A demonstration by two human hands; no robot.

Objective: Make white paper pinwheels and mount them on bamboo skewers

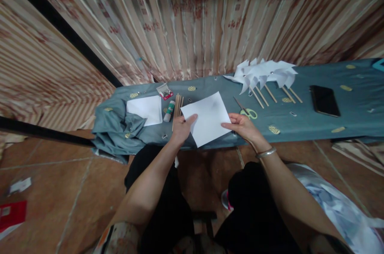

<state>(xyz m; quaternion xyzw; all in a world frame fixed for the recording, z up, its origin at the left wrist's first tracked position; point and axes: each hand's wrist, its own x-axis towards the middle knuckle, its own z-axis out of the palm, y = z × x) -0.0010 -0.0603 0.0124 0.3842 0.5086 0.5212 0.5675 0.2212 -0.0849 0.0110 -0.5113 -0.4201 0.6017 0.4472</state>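
Note:
A square sheet of white paper (208, 120) is held between both hands, tilted over the front edge of the bench. My left hand (182, 129) pinches its left side, thumb on top. At its right side, my right hand (242, 126) grips the edge between thumb and fingers. Close to the left hand lie several thin wooden sticks (177, 110) and a green-and-white glue stick (169, 111). A pair of scissors with light green handles (249, 113) rests just beyond the right hand.
A stack of white paper (145, 109) and a small red box of pins (165, 91) lie on the left of the cloth-covered bench (303, 126). Several paper pinwheels on sticks (265, 74) and a black phone (324, 101) are on the right. A curtain (192, 22) hangs behind.

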